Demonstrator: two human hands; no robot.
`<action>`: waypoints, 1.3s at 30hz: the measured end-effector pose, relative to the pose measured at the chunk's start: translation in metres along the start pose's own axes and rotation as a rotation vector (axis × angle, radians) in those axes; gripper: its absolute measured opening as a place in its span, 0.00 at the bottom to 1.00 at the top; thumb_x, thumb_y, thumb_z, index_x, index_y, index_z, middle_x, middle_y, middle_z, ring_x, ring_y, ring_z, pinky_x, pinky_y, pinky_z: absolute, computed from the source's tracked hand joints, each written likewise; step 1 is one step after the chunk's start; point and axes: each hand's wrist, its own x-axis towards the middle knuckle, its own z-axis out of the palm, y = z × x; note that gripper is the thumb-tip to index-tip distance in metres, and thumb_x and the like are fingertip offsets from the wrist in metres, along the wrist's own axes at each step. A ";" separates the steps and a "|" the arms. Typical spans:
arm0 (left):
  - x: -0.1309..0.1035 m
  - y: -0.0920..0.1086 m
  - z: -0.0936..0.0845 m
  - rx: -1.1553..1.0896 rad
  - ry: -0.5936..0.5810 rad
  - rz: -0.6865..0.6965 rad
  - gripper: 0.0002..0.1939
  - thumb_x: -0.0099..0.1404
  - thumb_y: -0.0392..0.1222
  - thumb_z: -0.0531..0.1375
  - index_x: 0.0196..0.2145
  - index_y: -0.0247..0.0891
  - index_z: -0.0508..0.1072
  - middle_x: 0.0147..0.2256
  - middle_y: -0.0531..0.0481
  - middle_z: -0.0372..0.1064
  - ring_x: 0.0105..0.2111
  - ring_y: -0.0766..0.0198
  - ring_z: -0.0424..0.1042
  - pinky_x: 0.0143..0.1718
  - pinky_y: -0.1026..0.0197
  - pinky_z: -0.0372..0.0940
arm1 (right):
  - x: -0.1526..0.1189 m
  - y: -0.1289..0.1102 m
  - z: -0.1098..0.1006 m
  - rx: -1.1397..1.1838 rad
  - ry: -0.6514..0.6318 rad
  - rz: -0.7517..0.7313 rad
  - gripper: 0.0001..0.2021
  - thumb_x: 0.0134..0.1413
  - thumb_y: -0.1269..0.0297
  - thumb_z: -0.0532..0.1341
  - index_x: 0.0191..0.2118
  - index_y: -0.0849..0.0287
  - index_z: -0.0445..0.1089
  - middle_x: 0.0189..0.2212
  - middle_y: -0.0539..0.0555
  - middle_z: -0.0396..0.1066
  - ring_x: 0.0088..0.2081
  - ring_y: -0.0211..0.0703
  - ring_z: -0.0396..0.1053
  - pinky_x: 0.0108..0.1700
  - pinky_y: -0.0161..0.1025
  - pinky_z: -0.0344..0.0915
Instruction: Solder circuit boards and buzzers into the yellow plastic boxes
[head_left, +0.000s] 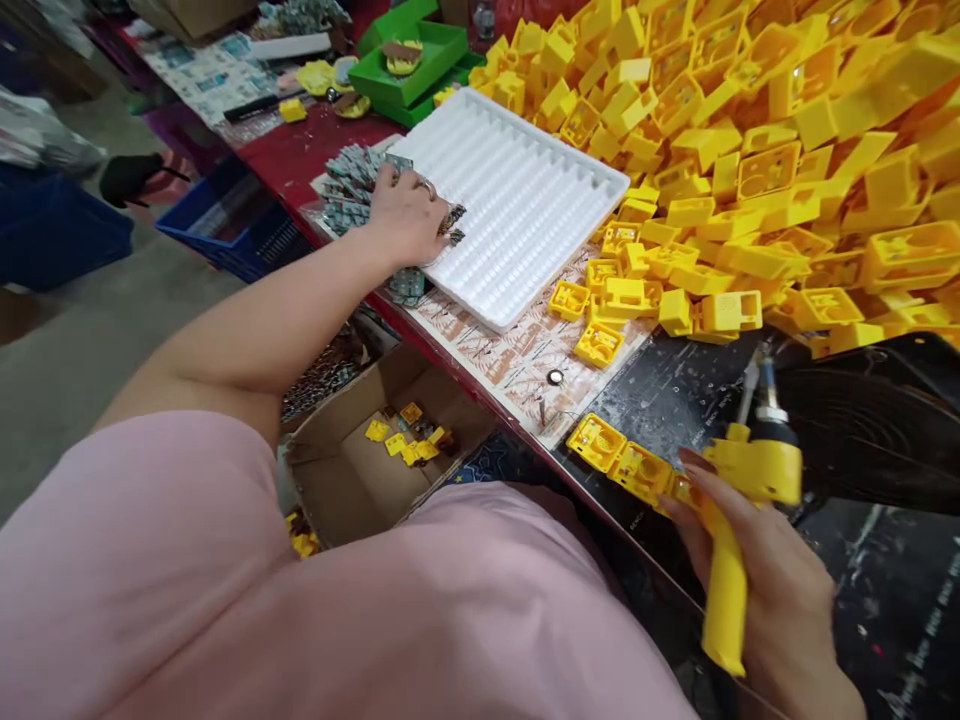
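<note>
My left hand (pixel 409 215) rests palm down at the near left edge of a white ribbed tray (pixel 517 200), fingers curled. Small dark pieces (pixel 453 224) stick out beside it; what the fingers grip is hidden. Against that hand lies a heap of small circuit boards (pixel 351 185). My right hand (pixel 772 580) is closed around a yellow soldering gun (pixel 726 570), its metal tip (pixel 765 375) pointing away from me. By its fingers, a row of open yellow plastic housings (pixel 637 470) lies along the table edge. A small round disc (pixel 555 378) with a wire lies beyond them.
A large pile of yellow housings (pixel 750 170) covers the back right. Green trays (pixel 409 65) stand at the back. A black fan-like grille (pixel 870 420) is at the right. Below the table edge, a cardboard box (pixel 337 460) holds several yellow pieces; a blue crate (pixel 225 225) stands left.
</note>
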 end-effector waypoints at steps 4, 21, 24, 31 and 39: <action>0.006 -0.008 0.014 -0.126 0.104 0.094 0.07 0.67 0.45 0.60 0.34 0.46 0.77 0.34 0.49 0.76 0.53 0.51 0.64 0.64 0.38 0.50 | 0.014 -0.010 0.010 0.018 -0.053 -0.195 0.27 0.65 0.58 0.66 0.66 0.51 0.64 0.49 0.59 0.80 0.41 0.57 0.82 0.49 0.54 0.80; -0.021 0.129 -0.051 -1.505 -0.141 0.081 0.23 0.58 0.60 0.71 0.31 0.45 0.63 0.23 0.58 0.71 0.18 0.68 0.66 0.18 0.61 0.59 | 0.018 -0.029 0.014 0.097 0.065 -0.006 0.25 0.60 0.58 0.71 0.58 0.53 0.66 0.54 0.61 0.78 0.53 0.54 0.79 0.55 0.50 0.78; -0.045 0.182 -0.047 -1.793 -0.545 -0.045 0.17 0.65 0.49 0.67 0.32 0.42 0.61 0.23 0.59 0.73 0.16 0.70 0.68 0.17 0.67 0.60 | 0.026 -0.049 0.012 0.285 0.153 0.126 0.27 0.56 0.57 0.73 0.57 0.52 0.64 0.53 0.59 0.78 0.52 0.51 0.80 0.54 0.46 0.79; -0.085 0.245 -0.038 -2.184 -0.629 -0.110 0.16 0.66 0.43 0.67 0.34 0.39 0.61 0.28 0.57 0.76 0.27 0.70 0.78 0.30 0.70 0.71 | 0.036 -0.068 0.029 0.341 0.290 0.232 0.33 0.51 0.55 0.76 0.57 0.48 0.60 0.49 0.53 0.78 0.43 0.47 0.82 0.43 0.40 0.82; -0.080 0.229 -0.035 -1.644 -0.367 0.279 0.07 0.73 0.44 0.56 0.38 0.43 0.60 0.31 0.54 0.74 0.27 0.70 0.73 0.27 0.67 0.64 | 0.044 -0.071 0.026 0.581 0.343 0.354 0.24 0.60 0.68 0.70 0.56 0.49 0.60 0.52 0.53 0.76 0.41 0.40 0.81 0.43 0.37 0.81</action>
